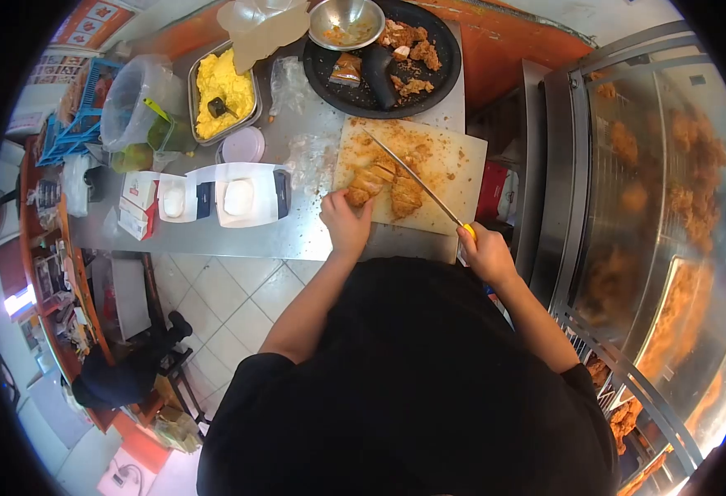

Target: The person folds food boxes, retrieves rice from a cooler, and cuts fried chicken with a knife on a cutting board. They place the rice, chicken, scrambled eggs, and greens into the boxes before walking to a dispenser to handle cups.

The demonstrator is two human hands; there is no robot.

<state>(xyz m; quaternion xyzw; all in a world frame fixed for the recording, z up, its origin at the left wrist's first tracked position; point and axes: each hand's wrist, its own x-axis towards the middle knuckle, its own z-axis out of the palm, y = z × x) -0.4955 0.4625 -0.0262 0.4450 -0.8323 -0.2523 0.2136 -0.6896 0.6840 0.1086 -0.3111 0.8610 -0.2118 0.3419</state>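
My right hand (487,253) is closed round the yellow handle of a long knife (417,178). Its blade slants up and left across a pale cutting board (462,165). Sliced fried chicken (366,183) lies left of the blade, and my left hand (347,221) grips its near end between thumb and fingers. Another cut portion of fried chicken (406,198) rests close to the blade, on the board. Crumbs are scattered over the board around both portions.
Behind the board, a black round tray (450,78) bears a metal bowl (346,23) and chicken pieces. To the left stand open boxes of rice (239,197), a pan of yellow food (224,87) and a plastic-lined container (136,103). A glass cabinet (636,165) of fried chicken is at right.
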